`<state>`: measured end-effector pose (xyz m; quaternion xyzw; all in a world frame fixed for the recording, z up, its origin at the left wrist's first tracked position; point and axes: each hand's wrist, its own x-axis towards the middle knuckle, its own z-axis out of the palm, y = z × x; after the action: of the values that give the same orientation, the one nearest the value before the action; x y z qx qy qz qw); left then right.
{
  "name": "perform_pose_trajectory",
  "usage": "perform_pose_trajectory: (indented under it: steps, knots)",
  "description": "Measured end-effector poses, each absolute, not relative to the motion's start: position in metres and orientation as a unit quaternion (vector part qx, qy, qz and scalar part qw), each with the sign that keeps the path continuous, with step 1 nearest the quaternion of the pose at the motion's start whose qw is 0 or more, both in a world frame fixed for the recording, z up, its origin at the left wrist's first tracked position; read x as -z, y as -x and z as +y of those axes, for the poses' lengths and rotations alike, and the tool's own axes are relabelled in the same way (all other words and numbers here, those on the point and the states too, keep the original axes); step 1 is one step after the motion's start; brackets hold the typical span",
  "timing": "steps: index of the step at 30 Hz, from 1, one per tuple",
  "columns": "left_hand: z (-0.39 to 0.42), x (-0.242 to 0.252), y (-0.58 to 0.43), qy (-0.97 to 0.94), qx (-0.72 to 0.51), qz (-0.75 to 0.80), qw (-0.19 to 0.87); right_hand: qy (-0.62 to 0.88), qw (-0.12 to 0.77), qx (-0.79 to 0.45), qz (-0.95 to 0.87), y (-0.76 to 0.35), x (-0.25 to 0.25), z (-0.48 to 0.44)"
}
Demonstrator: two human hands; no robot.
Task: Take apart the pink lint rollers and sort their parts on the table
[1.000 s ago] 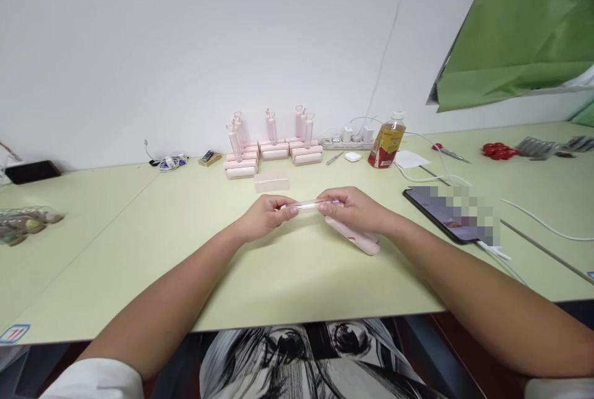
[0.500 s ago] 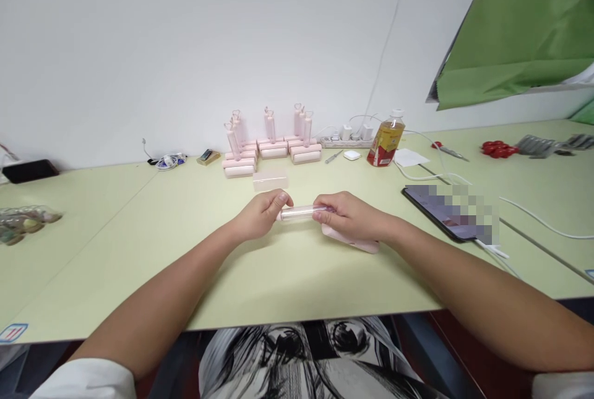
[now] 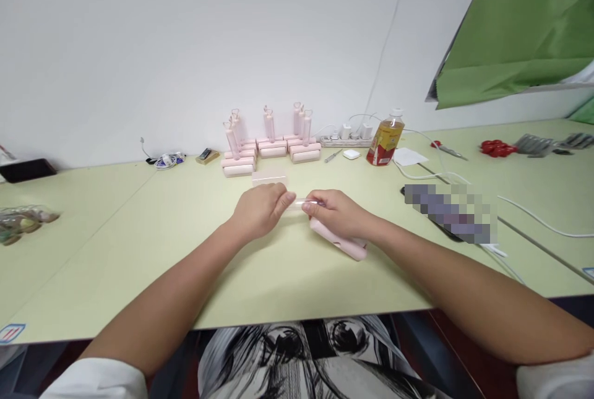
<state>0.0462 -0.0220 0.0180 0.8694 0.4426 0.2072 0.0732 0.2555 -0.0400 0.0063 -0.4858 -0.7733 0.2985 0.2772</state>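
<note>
A pink lint roller (image 3: 341, 243) with a clear tube handle is held level between my hands. My left hand (image 3: 262, 210) is closed around the handle's far left end and hides that end. My right hand (image 3: 336, 210) grips the handle closer to the pink head, which sticks out below the palm and tilts down to the right. A short stretch of clear tube shows between the two thumbs. Just beyond my left hand, a translucent pink cover (image 3: 270, 177) lies on the table.
Several similar pink rollers (image 3: 273, 148) stand by the wall, handles up. Right of them are a power strip (image 3: 347, 141), a drink bottle (image 3: 386, 139) and a phone (image 3: 448, 216) with a cable. A cable bundle (image 3: 167, 161) and a small box (image 3: 208, 156) sit left.
My left hand has slid right and wrapped over the handle's end, so less tube shows. My right hand and the pink head have shifted slightly left, the head tilting more steeply.
</note>
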Motion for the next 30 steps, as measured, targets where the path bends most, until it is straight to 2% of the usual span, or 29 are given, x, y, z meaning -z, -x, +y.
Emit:
perform_pose_trajectory:
  steps: [3, 8, 13, 19, 30]
  knots:
    - [-0.026, -0.022, -0.04, -0.904, -0.167, 0.382, 0.091, 0.464, 0.315, -0.365, -0.743, -0.251, -0.008, -0.042]
    - [-0.018, -0.01, -0.022, -0.875, -0.237, 0.383, 0.175, 0.463, 0.434, -0.541, -0.552, -0.273, -0.015, -0.037]
    - [-0.014, -0.003, -0.017, -0.879, -0.27, 0.345, 0.188, 0.47, 0.527, -0.584, -0.4, -0.287, -0.015, -0.026]
    - [-0.024, -0.003, -0.026, -0.888, -0.241, 0.322, 0.224, 0.423, 0.528, -0.633, -0.376, -0.277, -0.01, -0.027]
    - [-0.027, -0.003, -0.033, -0.896, -0.247, 0.325, 0.173, 0.441, 0.528, -0.617, -0.381, -0.275, -0.007, -0.028]
